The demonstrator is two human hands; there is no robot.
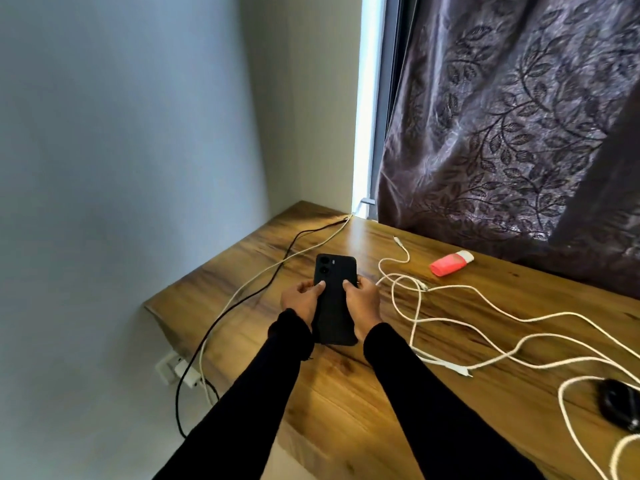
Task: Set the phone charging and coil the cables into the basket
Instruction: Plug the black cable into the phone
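A black phone [335, 271] is held back-side up over the wooden table [363, 386], camera lenses at its far end. My left hand [300, 299] grips its left edge and my right hand [362, 301] grips its right edge, fingers curled over the back. Several white cables [485, 327] lie tangled on the table to the right, loose plug ends among them. A white cable [263, 271] and a black cable [242, 299] run from the far corner over the table's left edge toward a wall socket [175, 368]. No basket is in view.
A pink and white object [450, 263] lies near the curtain [502, 116] at the back. A black round object [620, 405] sits at the right edge among the cable loops. A wall stands close on the left.
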